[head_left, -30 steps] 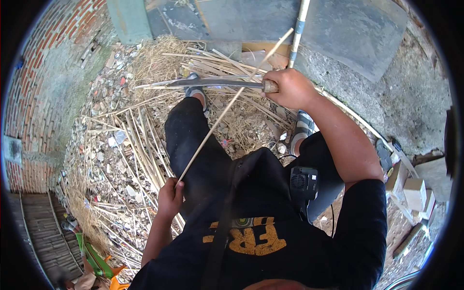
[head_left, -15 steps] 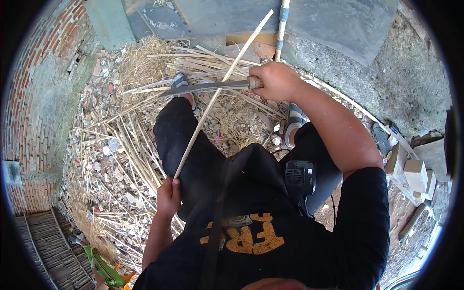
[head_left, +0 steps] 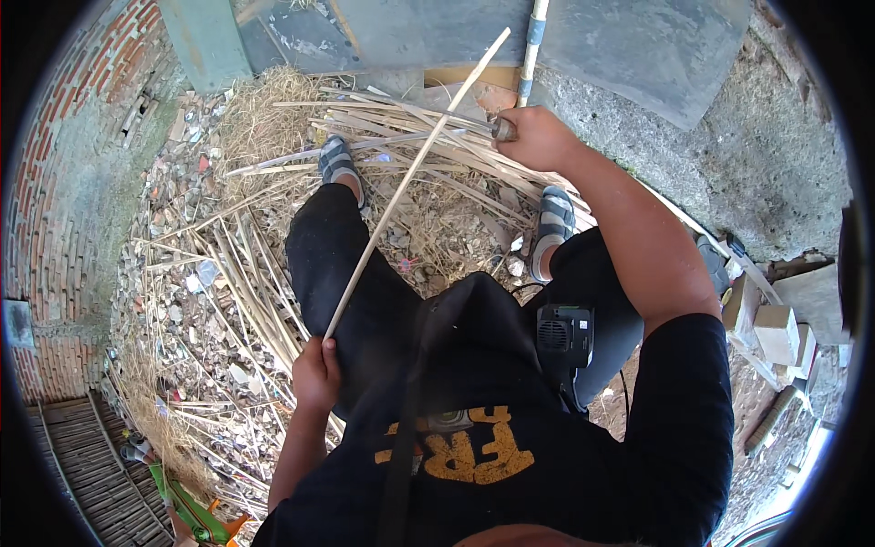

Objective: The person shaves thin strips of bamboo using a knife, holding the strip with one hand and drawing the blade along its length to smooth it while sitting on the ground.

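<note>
My left hand (head_left: 316,372) is closed around the lower end of a long pale wooden strip (head_left: 401,190), beside my left knee. From there the strip slants up and away to the right, past my feet. My right hand (head_left: 540,139) grips the wooden handle (head_left: 503,129) of a long-bladed knife, right of the strip's far half. The blade now seems turned nearly edge-on and is hard to make out against the strips behind it. Loose strips (head_left: 251,278) lie left of my left leg, and a second heap of strips (head_left: 383,118) lies beyond my feet.
A brick wall (head_left: 64,164) rises at the left. Grey sheets (head_left: 629,55) and a striped pole (head_left: 531,55) stand at the far side. Rubble and dry straw (head_left: 264,100) cover the ground. Pale blocks (head_left: 777,335) and a brush (head_left: 770,419) lie at the right.
My right hand has moved slightly right and away with the knife, whose blade has turned from broadside to nearly edge-on. The strip's far end has dipped slightly; my left hand keeps its hold.
</note>
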A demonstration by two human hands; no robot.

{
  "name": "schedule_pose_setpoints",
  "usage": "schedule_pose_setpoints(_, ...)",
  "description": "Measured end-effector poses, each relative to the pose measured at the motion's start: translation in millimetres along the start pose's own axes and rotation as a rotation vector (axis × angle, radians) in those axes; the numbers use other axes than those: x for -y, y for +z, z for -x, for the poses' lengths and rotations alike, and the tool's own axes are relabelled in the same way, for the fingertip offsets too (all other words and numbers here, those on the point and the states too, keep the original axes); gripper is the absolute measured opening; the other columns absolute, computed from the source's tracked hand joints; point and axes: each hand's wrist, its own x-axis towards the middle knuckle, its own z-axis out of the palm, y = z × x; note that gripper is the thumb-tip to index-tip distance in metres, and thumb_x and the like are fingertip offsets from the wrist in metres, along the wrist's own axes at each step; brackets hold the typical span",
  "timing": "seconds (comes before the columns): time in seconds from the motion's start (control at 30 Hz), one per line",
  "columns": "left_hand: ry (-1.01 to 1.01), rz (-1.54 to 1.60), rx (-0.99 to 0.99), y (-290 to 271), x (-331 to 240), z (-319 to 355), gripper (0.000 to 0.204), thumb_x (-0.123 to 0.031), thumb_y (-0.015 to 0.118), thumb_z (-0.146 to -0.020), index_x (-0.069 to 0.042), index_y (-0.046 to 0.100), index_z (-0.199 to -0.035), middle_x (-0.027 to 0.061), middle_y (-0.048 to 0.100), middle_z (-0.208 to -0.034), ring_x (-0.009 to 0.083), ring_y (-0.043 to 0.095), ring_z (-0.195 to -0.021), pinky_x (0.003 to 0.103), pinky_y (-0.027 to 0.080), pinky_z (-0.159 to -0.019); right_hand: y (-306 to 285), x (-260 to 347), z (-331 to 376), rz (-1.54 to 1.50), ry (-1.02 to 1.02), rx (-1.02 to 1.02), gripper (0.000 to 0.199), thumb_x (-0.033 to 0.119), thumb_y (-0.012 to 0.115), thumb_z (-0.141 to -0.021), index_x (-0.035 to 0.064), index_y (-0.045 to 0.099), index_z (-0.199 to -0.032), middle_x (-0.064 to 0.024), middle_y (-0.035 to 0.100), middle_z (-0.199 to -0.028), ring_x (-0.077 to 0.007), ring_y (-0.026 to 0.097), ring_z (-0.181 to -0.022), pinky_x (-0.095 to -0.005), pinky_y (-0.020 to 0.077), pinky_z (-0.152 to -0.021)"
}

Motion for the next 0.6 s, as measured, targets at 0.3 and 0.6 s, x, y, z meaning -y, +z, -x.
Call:
schedule_pose_setpoints(0.3, 0.018, -0.114, -0.051, 6.9, 4.2, 2.6, 0.028, -0.028, 0.05, -0.103, -0.005, 0.054, -0.086, 0.0235, 0.061, -0.071, 0.0472, 0.061, -0.066, 0.056, 0.045, -0.058, -1.7, -12.5, -4.3, 0.043, 0.191, 0.163, 0.028, 0.025, 0.064, -0.082, 0.0107, 0.07, -0.106, -0.0168, 0.072, -0.096, -0.0341, 0.07, -0.093, -0.0448, 0.0562, -0.084)
schedule_pose_setpoints(0.6, 0.05, -0.149, -0.095, 8.5, 7.7, 0.2, 0.027, -0.027, 0.052, -0.102, -0.005, 0.055, -0.087, 0.0222, 0.062, -0.071, 0.0457, 0.062, -0.065, 0.055, 0.046, -0.057, -12.9, 23.2, 5.1, 0.133, 0.024, 0.163, 0.026, 0.022, 0.064, -0.078, 0.0096, 0.07, -0.101, -0.0169, 0.071, -0.095, -0.0368, 0.068, -0.092, -0.0459, 0.0548, -0.083)
